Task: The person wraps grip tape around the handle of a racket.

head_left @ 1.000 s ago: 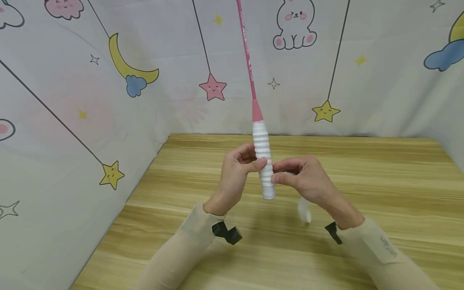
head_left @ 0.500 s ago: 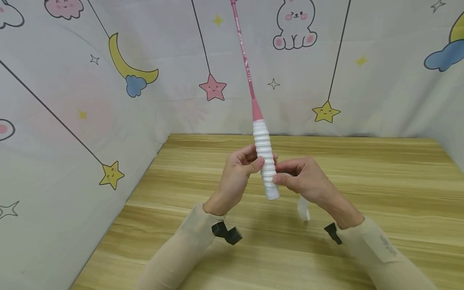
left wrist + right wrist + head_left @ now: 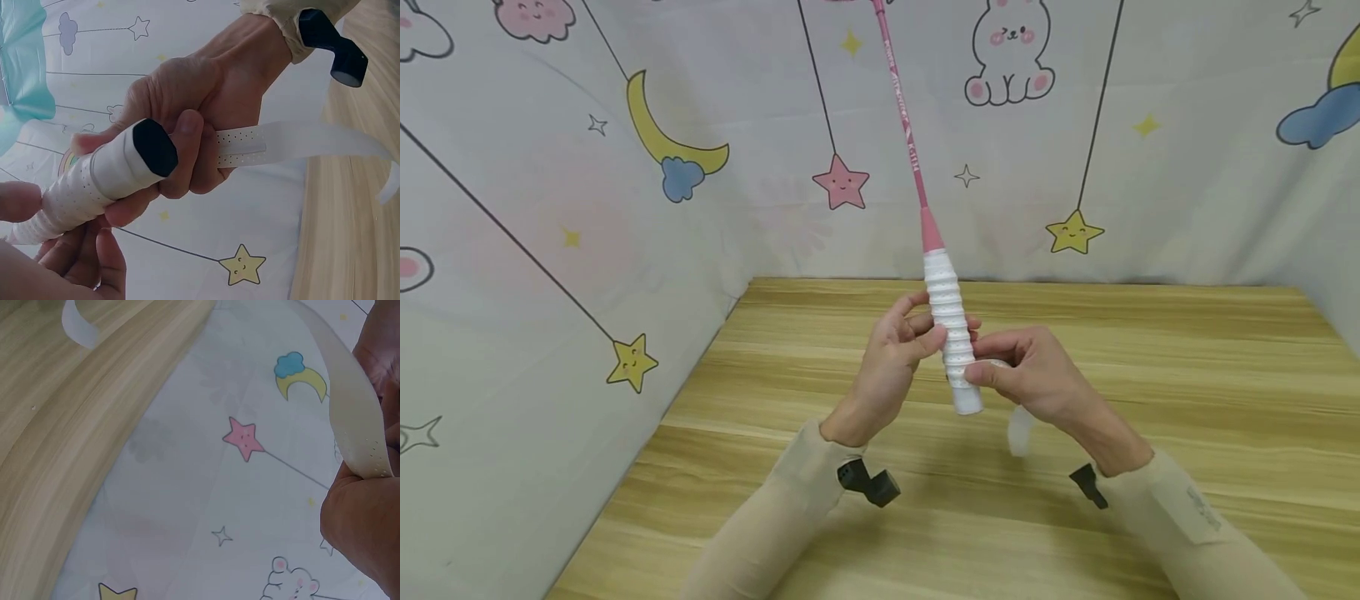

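A badminton racket [image 3: 904, 117] with a pink shaft stands tilted in the head view, its top cut off by the frame edge. White perforated grip tape is wound in ridges round its handle [image 3: 947, 292]. My left hand [image 3: 883, 367] holds the middle of the handle, thumb in front and fingers behind. Close to the lower end, my right hand [image 3: 1045, 375] pinches the grip tape [image 3: 300, 139] beside the handle. From that hand a loose tape tail hangs, curled at its end. The left wrist view shows the dark butt end [image 3: 154, 149] of the handle.
Below the hands lies a wood-grain table [image 3: 1150, 517]. White curtains [image 3: 760, 150] printed with stars, moons and animals hang behind it and at the sides. Each sleeve carries a small black wrist camera [image 3: 868, 483].
The butt end has shifted slightly right and the shaft leans further left, with the head's lower edge now at the top. The handle appears turned a little. The tape tail has swung left.
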`<state>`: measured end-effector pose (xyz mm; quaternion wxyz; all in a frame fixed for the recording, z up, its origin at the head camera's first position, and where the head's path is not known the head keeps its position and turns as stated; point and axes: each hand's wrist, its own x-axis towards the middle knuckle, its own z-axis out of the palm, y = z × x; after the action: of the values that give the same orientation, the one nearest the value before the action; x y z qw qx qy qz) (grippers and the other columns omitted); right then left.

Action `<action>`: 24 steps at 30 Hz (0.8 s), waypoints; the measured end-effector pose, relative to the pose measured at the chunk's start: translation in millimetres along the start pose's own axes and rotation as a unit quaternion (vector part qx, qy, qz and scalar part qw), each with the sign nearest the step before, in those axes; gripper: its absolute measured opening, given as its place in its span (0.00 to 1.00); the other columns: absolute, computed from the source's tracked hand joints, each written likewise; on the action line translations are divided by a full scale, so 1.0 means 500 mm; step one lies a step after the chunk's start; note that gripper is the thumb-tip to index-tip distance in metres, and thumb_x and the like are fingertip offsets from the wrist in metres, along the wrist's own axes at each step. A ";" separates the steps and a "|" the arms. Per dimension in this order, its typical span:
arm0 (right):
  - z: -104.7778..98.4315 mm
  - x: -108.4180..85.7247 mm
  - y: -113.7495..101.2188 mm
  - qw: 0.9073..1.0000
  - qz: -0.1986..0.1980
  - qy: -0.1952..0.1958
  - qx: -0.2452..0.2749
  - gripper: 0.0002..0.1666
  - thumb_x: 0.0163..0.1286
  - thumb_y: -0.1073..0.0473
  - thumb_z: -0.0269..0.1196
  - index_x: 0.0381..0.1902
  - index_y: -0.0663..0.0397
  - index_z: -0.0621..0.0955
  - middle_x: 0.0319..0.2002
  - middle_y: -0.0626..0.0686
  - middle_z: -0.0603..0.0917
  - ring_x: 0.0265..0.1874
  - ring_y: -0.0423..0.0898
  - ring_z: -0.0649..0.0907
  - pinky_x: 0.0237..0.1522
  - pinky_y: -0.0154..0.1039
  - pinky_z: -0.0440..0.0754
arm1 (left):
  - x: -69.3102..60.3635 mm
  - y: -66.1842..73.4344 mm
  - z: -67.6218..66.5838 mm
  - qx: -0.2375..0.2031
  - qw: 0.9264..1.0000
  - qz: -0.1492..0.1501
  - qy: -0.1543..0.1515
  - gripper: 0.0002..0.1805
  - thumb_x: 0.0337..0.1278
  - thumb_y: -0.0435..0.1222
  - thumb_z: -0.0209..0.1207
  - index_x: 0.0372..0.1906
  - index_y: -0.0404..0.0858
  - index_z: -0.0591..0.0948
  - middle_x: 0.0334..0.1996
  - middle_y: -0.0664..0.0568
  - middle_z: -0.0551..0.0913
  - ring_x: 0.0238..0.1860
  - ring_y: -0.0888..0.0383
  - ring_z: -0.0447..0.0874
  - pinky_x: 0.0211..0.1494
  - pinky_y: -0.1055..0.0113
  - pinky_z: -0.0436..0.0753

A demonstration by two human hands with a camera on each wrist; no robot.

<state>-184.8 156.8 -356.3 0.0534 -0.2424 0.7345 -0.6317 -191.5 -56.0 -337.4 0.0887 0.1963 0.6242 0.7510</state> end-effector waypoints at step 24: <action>0.018 0.002 0.006 0.995 0.006 0.056 -0.080 0.17 0.72 0.64 0.75 0.54 0.69 0.90 0.49 0.68 0.93 0.38 0.34 0.91 0.43 0.33 0.90 | 0.001 -0.009 0.014 0.186 0.976 0.071 0.085 0.32 0.69 0.30 0.71 0.76 0.35 0.76 0.50 0.34 0.88 0.43 0.60 0.87 0.51 0.68 0.87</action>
<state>-182.9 148.7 -360.7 -0.0036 -0.2061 0.7858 -0.5831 -189.5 -48.6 -340.5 -0.0562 0.1885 0.7426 0.6401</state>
